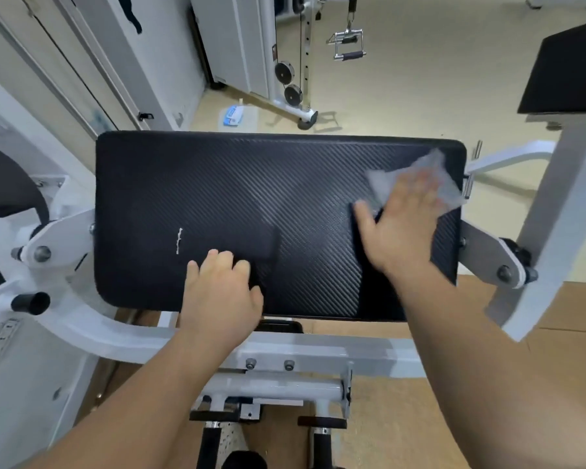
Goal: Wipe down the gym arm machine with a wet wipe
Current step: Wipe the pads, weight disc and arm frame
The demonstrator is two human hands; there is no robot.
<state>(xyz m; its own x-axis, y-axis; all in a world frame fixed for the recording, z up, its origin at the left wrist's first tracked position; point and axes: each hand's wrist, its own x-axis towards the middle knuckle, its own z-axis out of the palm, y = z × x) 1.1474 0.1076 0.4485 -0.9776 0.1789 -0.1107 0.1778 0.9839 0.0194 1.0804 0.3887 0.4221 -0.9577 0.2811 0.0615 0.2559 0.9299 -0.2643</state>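
Head view, wet wipe (381,181): should handle limp and thin; press flat.
right hand (400,228): flat, fingers spread, pressing it.
left hand (222,292): curled, seemingly empty, on pad (251,184).

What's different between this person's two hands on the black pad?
The right hand lies flat with fingers spread, pressing a wet wipe onto the pad; the left hand has curled fingers and holds nothing. The right hand is near the pad's far right corner, the left hand by the middle of its near edge. The right hand looks blurred, the left hand sharp. Both rest on the same pad.
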